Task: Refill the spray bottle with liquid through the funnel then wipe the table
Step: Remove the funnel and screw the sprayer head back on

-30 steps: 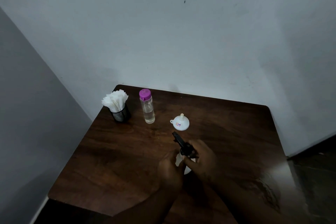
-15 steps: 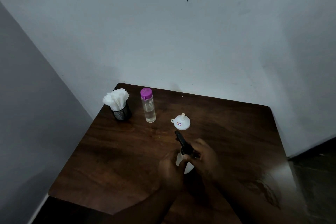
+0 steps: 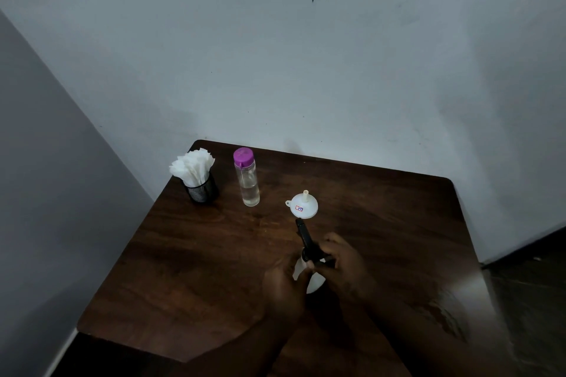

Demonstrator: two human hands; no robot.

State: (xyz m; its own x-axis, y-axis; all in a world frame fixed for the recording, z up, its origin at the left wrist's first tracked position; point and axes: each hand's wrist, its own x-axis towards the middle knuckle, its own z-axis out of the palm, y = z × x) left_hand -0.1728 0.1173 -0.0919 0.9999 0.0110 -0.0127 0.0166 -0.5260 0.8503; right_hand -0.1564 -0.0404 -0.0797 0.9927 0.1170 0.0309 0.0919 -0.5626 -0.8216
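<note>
Pale blue-grey walls [image 3: 306, 70] meet at a corner behind a dark wooden tabletop [image 3: 183, 269]. Both hands close around the spray bottle [image 3: 315, 285], which stands on the tabletop between them. The left hand [image 3: 284, 288] grips its white body, and the right hand [image 3: 346, 269] curls around the base of the black trigger head [image 3: 306, 237]. Just beyond the hands, a white funnel [image 3: 303, 207] rests upside down, spout up. Farther off, beyond the left hand, stand a clear bottle [image 3: 247, 184] with a purple cap and a black mesh holder [image 3: 202, 191] of white napkins [image 3: 193, 167].

Head view looks forward and down onto the table [image 3: 214, 254].
</note>
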